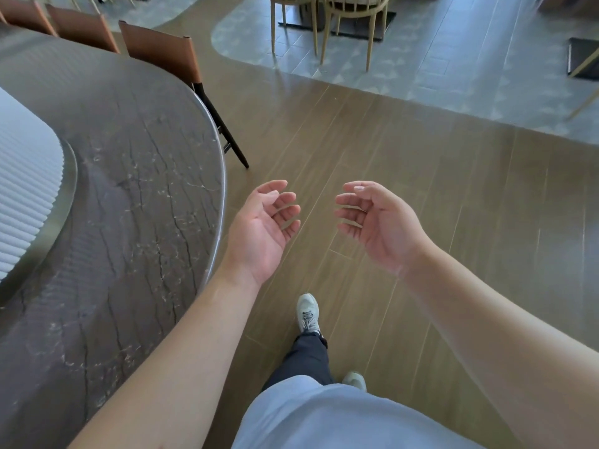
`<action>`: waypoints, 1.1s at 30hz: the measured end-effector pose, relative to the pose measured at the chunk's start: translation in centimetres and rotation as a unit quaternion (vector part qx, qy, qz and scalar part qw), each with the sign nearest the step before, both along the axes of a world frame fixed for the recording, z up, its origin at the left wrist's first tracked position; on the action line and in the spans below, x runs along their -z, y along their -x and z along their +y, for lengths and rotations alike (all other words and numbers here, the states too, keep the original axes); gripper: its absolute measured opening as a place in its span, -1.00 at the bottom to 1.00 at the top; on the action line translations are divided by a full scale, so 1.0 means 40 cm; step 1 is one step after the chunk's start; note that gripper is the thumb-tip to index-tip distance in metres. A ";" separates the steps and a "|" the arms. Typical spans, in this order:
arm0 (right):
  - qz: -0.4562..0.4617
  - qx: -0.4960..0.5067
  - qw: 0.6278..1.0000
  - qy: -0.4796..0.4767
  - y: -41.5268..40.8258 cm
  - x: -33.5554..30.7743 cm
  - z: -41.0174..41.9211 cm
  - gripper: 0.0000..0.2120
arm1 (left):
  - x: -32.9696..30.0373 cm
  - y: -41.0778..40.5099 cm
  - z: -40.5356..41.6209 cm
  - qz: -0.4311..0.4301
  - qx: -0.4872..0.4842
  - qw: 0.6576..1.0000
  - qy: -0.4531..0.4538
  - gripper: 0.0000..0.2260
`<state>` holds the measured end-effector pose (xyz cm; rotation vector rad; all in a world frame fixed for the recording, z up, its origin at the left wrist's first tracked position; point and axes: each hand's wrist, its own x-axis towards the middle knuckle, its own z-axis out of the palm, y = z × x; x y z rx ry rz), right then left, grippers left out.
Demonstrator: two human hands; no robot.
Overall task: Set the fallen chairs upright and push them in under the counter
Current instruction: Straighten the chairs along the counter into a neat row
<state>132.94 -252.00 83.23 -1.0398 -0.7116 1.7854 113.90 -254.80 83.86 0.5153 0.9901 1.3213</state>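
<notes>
Both hands, left hand (pixel 264 226) and right hand (pixel 377 222), hang empty over the wood floor (pixel 389 163), palms facing, fingers loosely curled. No fallen chair is in view. Three brown chairs (pixel 162 48) stand upright, tucked against the far rim of the dark marble counter (pixel 129 189) (far left of both hands). So I'd say the left hand is nearer.

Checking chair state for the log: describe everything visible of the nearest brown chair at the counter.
The nearest brown chair stands upright, pushed in against the dark marbled counter. Its backrest looks like tan-brown leather, a flat panel with a rolled right edge. Below it, a thin black rear leg slants down to the wooden floor, with a short crossbar. The counter edge hides the seat. Neither hand touches it.
</notes>
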 end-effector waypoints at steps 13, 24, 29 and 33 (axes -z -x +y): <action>-0.057 0.023 0.998 -0.003 0.174 -0.045 0.529 -0.82 | 0.005 0.183 0.564 -0.044 0.033 0.998 -0.021 -0.81; -0.045 -0.003 0.999 -0.012 0.328 -0.050 0.811 -0.87 | -0.002 0.353 0.818 -0.032 -0.016 0.999 -0.035 -0.80; -0.036 -0.013 0.999 0.011 0.353 -0.021 0.945 -0.87 | 0.017 0.382 0.918 -0.016 -0.034 0.999 -0.029 -0.79; -0.024 -0.037 0.999 0.017 0.364 -0.001 1.078 -0.88 | 0.020 0.381 1.026 -0.004 -0.054 0.998 -0.020 -0.78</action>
